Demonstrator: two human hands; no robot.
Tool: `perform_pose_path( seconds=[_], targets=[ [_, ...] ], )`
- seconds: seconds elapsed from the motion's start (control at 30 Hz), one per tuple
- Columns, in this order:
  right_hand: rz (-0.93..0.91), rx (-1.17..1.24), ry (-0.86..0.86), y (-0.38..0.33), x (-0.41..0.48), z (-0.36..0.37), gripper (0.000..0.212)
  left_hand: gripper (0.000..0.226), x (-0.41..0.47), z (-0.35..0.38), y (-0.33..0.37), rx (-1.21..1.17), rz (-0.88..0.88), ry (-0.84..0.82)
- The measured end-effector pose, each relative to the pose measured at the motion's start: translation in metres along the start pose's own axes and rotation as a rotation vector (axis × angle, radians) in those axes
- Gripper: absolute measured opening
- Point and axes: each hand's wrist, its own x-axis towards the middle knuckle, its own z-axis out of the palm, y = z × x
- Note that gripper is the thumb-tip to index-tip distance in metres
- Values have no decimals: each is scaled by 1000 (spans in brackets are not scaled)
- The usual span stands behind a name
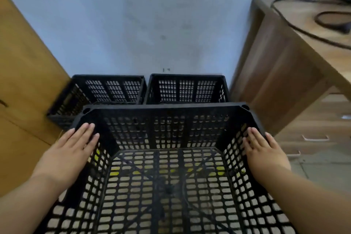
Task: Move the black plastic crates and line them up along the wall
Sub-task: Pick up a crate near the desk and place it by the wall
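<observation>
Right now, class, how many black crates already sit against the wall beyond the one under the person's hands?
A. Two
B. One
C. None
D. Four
A: a left crate and a right crate stand side by side at the wall, behind the near crate that both hands rest on.

Two bare forearms, no sleeves, left hand, right hand, short trimmed nails on fingers
</observation>
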Motion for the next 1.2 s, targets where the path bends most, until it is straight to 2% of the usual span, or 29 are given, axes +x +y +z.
perform_pose_path(
  seconds=[0.23,0.47,0.77,0.93,1.0,1.07,1.13,1.2],
  targets=[
    [-66,48,43,-1,116,-113,58,76,101,-35,-104,34,-22,-43],
    [-46,26,164,-5,211,-214,64,83,189,-61,-197,-24,-170,-52],
    [-38,52,251,-55,318,-302,58,89,306,-20,-313,-19,-209,11],
    [-50,128,260,-110,367,-332,58,92,373,27,-368,-43,-154,-14],
    [-113,226,493,-132,387,-336,56,93,396,48,-389,-87,-99,-7],
    [-75,343,516,-147,402,-337,59,92,411,61,-408,-57,-37,-7],
    [-77,368,567,-169,412,-348,59,95,427,75,-424,-183,44,103],
    [-88,401,595,-183,420,-354,58,94,438,86,-437,-120,95,174]
  ],
)
